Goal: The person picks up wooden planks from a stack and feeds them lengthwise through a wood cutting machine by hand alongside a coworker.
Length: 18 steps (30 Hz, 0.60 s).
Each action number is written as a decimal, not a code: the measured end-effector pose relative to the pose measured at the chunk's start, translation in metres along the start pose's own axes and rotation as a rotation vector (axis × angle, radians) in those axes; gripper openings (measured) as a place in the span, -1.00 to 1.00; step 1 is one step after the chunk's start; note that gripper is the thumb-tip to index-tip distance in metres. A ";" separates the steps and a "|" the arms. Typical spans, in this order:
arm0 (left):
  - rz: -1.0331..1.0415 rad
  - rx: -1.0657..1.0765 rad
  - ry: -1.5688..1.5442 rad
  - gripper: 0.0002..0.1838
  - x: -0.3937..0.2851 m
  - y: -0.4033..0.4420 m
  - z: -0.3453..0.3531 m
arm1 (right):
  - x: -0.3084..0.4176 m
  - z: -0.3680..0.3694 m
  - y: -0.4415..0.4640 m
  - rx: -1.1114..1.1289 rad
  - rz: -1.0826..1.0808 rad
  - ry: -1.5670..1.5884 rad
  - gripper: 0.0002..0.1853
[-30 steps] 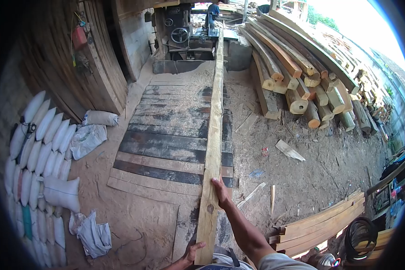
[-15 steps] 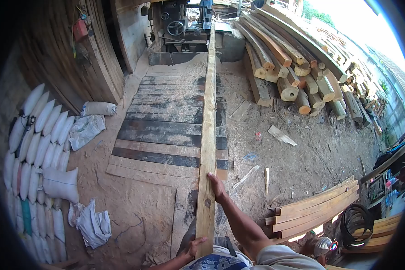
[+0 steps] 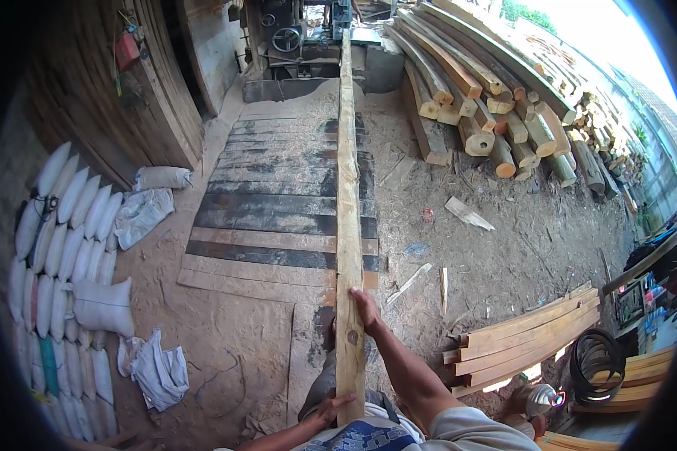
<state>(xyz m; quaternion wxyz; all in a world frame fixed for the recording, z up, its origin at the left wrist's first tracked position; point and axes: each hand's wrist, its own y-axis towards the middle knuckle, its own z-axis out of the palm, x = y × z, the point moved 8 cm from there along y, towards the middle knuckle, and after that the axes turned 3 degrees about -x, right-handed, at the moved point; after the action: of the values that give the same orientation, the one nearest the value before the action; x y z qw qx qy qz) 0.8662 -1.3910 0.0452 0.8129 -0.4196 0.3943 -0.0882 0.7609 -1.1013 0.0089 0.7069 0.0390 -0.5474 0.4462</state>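
Note:
A long wooden beam [image 3: 347,195] runs from the person's waist forward to a machine with a handwheel [image 3: 286,39] at the top. My left hand [image 3: 332,408] grips the beam's near end from the left side, its fingers partly hidden by the wood. Further up, my right hand [image 3: 367,310] is held against the beam's right edge, with the thumb side on the top face and the other fingers out of sight. The beam's near end is close against the shirt.
Logs [image 3: 478,141] are piled at the upper right, with sawn boards [image 3: 530,342] at the lower right beside a black coil [image 3: 596,364]. White sacks [image 3: 101,307] are stacked on the left. Planks [image 3: 271,222] lie on the ground ahead. Part of another person [image 3: 341,13] shows behind the machine.
The view has shifted, so the machine and logs sit higher and further left in the frame. Both hands keep their places on the beam, and my legs now show more beside it.

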 end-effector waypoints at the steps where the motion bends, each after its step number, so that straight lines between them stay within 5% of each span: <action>1: 0.014 0.012 -0.023 -0.33 0.004 0.011 -0.005 | -0.006 -0.004 0.011 -0.003 0.016 -0.004 -0.41; 18: 0.028 0.020 -0.028 -0.30 -0.043 0.066 -0.011 | 0.033 0.006 0.067 -0.036 0.028 -0.024 -0.35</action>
<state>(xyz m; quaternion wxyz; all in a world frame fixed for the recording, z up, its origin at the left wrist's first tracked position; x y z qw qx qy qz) 0.8173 -1.3357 0.0162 0.8235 -0.4071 0.3879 -0.0748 0.7112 -1.0454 0.0089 0.6944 0.0238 -0.5645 0.4457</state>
